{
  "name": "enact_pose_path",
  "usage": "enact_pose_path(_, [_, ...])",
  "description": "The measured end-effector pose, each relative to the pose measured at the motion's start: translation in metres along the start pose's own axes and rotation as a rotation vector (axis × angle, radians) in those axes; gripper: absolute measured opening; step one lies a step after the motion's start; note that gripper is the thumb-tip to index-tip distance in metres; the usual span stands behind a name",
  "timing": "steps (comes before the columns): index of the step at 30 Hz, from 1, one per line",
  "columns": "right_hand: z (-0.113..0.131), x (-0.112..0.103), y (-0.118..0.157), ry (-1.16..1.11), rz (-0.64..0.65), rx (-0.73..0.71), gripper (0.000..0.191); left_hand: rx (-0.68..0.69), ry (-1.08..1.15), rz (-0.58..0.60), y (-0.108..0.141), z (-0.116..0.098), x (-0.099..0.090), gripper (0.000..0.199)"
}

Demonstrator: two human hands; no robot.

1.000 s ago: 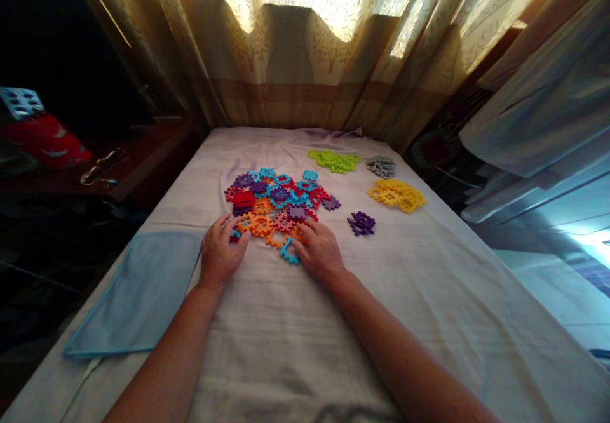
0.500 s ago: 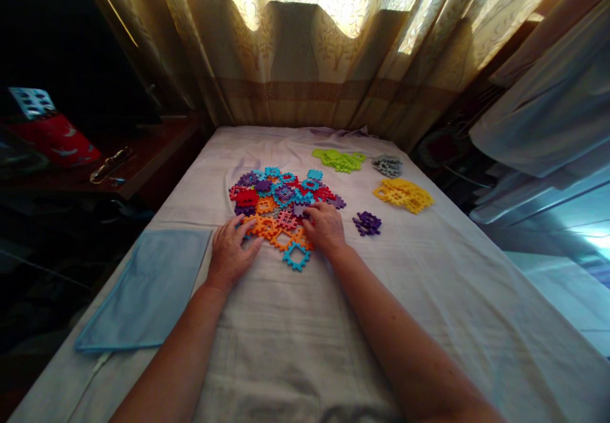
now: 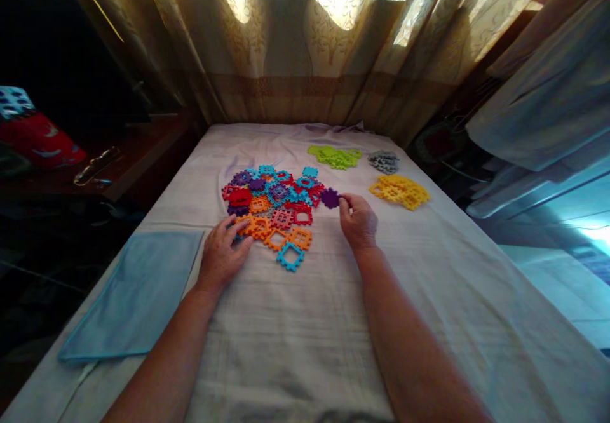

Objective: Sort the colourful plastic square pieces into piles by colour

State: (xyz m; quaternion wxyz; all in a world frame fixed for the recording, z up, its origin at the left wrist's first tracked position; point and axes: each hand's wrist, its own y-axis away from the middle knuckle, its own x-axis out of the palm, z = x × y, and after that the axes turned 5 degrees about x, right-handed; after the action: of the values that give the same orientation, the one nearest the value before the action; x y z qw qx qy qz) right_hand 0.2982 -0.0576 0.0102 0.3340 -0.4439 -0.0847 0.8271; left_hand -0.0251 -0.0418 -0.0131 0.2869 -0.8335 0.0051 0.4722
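Note:
My right hand pinches the edge of a flat purple toothed piece just right of the mixed heap. The heap holds red, orange, blue and purple interlocking pieces. At its lower left, my left hand rests with fingers apart, fingertips touching orange pieces. A blue square frame lies at the heap's near edge. The small purple pile seen earlier to the right is hidden behind my right hand.
Farther back lie a lime green pile, a grey pile and a yellow pile. A light blue flat pad with a cable is at the left. Curtains hang behind the table.
My right hand has moved right, away from the heap, with a purple piece now in its fingers. My left hand stays at the heap's edge. The view has shifted slightly.

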Motion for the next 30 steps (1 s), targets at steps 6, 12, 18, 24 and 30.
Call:
enact_pose_path(6, [-0.059,-0.03,-0.021,0.059,-0.035,0.353,0.036,0.021,0.009,-0.015,-0.001,0.003,0.001,0.04])
enact_pose_path(12, [-0.068,-0.031,-0.018,0.176,-0.013,0.375,0.031,0.025,-0.006,-0.006,-0.001,0.005,0.0,0.041])
enact_pose_path(18, [-0.036,-0.026,-0.015,0.194,-0.055,0.167,0.031,0.014,0.002,-0.025,-0.002,0.004,0.0,0.038])
enact_pose_path(24, [0.043,0.013,0.024,0.1,0.262,-0.295,0.033,0.025,0.024,-0.068,-0.003,0.001,-0.002,0.033])
enact_pose_path(30, [0.073,0.029,0.053,0.118,0.462,-0.444,0.031,0.023,-0.002,-0.037,-0.002,0.0,-0.001,0.035])
